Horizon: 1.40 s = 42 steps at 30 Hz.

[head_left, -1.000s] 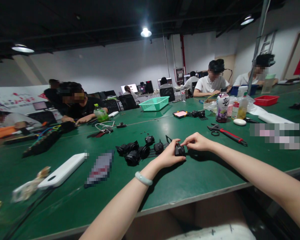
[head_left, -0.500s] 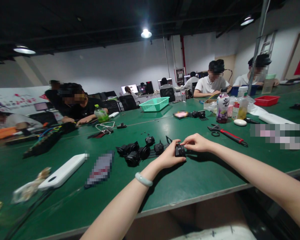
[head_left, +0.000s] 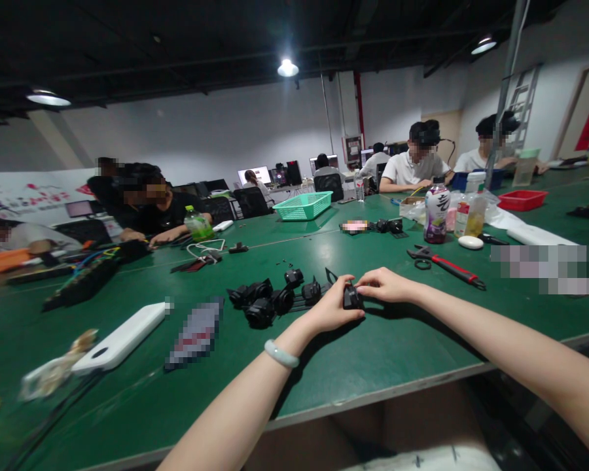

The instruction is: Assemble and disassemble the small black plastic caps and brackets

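Observation:
My left hand point(head_left: 334, 306) is wrapped round a small black plastic part point(head_left: 352, 298), holding it just above or on the green table point(head_left: 402, 350). My right hand point(head_left: 380, 286) meets the same part from the right, thumb and fingertips pinched together at its upper edge. Whether anything small sits in that pinch is hidden. Left of my hands lies a cluster of similar black parts point(head_left: 260, 311), some rounded and some with thin flat pieces. One blocky black part point(head_left: 293, 277) lies behind the cluster, near a few tiny dark specks.
Pliers with red handles point(head_left: 454, 269) lie to the right, near a purple-labelled bottle point(head_left: 436, 212). A green basket point(head_left: 304, 207) stands farther back. A white power bank-like block point(head_left: 122, 338) with a cable lies at left. Other people sit round the table.
My right hand has moved slightly down and left, closer against the black part. The left hand keeps its grip on it. The view has shifted a little.

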{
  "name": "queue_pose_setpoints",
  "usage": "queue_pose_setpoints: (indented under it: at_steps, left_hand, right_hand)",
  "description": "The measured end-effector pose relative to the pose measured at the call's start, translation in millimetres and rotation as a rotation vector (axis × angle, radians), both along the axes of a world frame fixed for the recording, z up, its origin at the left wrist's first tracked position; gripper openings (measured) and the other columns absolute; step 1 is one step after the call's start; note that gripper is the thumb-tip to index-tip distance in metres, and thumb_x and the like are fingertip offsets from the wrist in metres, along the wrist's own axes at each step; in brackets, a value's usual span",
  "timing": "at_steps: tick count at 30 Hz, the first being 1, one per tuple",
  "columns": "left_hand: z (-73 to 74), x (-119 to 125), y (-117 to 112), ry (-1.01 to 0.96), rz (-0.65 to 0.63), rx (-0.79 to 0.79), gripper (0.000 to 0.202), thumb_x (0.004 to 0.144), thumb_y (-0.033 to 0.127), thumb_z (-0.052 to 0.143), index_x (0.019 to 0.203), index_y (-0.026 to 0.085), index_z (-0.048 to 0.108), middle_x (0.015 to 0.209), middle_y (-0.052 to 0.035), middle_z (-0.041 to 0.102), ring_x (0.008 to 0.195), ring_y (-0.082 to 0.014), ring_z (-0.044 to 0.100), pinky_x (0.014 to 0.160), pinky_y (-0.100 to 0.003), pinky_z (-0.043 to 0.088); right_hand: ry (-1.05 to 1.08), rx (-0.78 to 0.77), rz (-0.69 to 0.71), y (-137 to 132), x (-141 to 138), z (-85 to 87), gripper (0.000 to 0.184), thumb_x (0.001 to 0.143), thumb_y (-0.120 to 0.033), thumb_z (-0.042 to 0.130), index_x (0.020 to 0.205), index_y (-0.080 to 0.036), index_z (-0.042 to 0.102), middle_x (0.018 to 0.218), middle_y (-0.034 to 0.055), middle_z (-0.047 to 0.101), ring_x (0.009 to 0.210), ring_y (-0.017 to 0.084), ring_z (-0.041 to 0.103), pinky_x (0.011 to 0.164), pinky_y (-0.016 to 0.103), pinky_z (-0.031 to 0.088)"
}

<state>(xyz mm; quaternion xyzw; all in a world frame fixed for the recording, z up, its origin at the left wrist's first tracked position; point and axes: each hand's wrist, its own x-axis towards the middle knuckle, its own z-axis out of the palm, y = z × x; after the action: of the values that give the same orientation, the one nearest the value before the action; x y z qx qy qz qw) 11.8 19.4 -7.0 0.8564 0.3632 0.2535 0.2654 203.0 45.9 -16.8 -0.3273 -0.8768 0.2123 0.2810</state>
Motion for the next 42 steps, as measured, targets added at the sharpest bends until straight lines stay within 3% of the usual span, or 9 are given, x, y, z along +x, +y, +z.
queue_pose_setpoints:
  at_steps: [4,7,12,21,42]
  left_hand:
    - [0.4,0,0,-0.013,-0.013,0.009,0.067,0.059,0.026,0.066,0.116,0.016,0.032,0.112,-0.0096,0.045,0.105,-0.0228,0.043,0.090,-0.036,0.033]
    - [0.1,0,0,-0.024,-0.028,0.024,0.066,0.059,0.025,0.066,0.116,0.016,0.032,0.112,-0.0093,0.045,0.102,-0.0221,0.044,0.089,-0.036,0.034]
    - [0.2,-1,0,-0.006,-0.020,0.017,0.068,0.059,0.026,0.066,0.117,0.015,0.031,0.112,-0.0098,0.044,0.103,-0.0225,0.044,0.089,-0.036,0.033]
    - [-0.4,0,1,-0.013,-0.021,0.018,0.068,0.059,0.028,0.066,0.117,0.015,0.032,0.113,-0.0106,0.043,0.105,-0.0232,0.043,0.090,-0.037,0.033]
    - [-0.4,2,1,-0.035,0.000,0.004,0.066,0.058,0.025,0.066,0.114,0.016,0.033,0.107,-0.0084,0.047,0.102,-0.0231,0.045,0.089,-0.037,0.034]
  right_hand:
    - [0.009,-0.028,-0.039,-1,-1,0.1,0.048,0.082,-0.045,0.030,0.074,-0.009,0.061,0.061,0.0024,0.055,0.055,0.010,0.044,0.052,0.020,0.032]
    - [0.055,-0.004,-0.064,-2,-1,2.7,0.053,0.084,-0.046,0.024,0.077,-0.009,0.062,0.059,0.0019,0.052,0.053,0.010,0.043,0.052,0.020,0.033]
    - [0.179,0.069,-0.011,-8,2,10.3,0.053,0.085,-0.044,0.023,0.081,-0.012,0.064,0.069,0.0039,0.055,0.056,0.008,0.047,0.056,0.019,0.035]
    - [0.154,0.131,-0.001,-7,2,10.2,0.051,0.085,-0.044,0.028,0.079,-0.012,0.067,0.063,0.0027,0.052,0.055,0.008,0.048,0.054,0.019,0.034]
    - [0.068,0.030,-0.105,4,0,-3.2,0.051,0.081,-0.048,0.031,0.070,-0.010,0.063,0.055,0.0029,0.054,0.055,0.011,0.046,0.053,0.020,0.034]
